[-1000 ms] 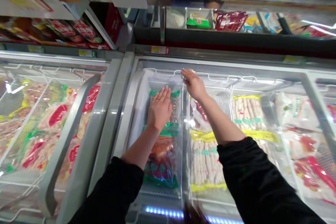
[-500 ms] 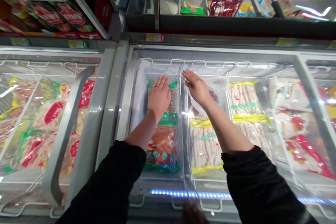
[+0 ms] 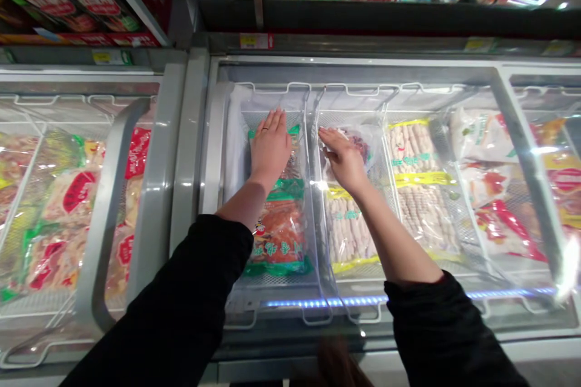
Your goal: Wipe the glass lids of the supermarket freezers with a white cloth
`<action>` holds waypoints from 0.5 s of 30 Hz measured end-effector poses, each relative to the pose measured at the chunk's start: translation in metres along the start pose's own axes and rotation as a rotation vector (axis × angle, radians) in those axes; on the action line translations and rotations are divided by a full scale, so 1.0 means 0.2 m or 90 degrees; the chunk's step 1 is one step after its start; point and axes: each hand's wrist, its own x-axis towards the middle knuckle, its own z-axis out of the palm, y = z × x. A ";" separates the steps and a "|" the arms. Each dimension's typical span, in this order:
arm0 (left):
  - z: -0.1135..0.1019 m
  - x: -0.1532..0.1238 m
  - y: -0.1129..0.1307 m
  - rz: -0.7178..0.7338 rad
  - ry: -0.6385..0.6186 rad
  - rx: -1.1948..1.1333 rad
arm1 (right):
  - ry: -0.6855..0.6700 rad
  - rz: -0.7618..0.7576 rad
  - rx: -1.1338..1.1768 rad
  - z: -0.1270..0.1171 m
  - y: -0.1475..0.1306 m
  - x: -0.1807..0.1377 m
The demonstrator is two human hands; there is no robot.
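My left hand (image 3: pixel 271 144), fingers stretched out and a ring on one, lies over a green-edged food pack (image 3: pixel 295 151) in the narrow left basket. Closer to me in that basket is another green-edged pack with reddish-brown contents (image 3: pixel 281 231). My right hand (image 3: pixel 341 158) is open with fingers extended, beside the basket divider and partly over a clear bag with dark red contents (image 3: pixel 359 144). Below it lies a yellow-edged pack of pale sticks (image 3: pixel 350 236). Whether either palm presses on a pack cannot be made out.
White wire baskets divide the chest freezer; another yellow-edged pack (image 3: pixel 426 214) and white bags (image 3: pixel 483 133) lie to the right. A curved grey handle (image 3: pixel 104 211) crosses the left freezer. A shelf edge (image 3: pixel 363 21) runs behind. A blue-white light strip (image 3: pixel 327 302) lines the near side.
The view has shifted, so the freezer appears higher in the picture. My right hand has come down a little nearer the packs, its fingers lower against the divider; my left hand stays over the green-edged pack.
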 end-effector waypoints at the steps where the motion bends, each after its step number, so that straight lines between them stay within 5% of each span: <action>1: 0.00 0.00 0.00 0.000 -0.001 -0.003 | -0.017 -0.008 0.007 0.03 -0.05 -0.03; 8: 0.02 0.02 -0.01 -0.017 -0.012 -0.053 | -0.164 -0.045 0.023 -0.04 -0.23 -0.46; 11: 0.04 0.02 -0.03 -0.016 -0.002 -0.094 | -0.127 -0.021 -0.011 -0.07 -0.18 -0.47; 15: 0.07 0.02 -0.06 0.003 0.006 -0.149 | -0.008 0.040 -0.038 0.06 -0.20 -0.35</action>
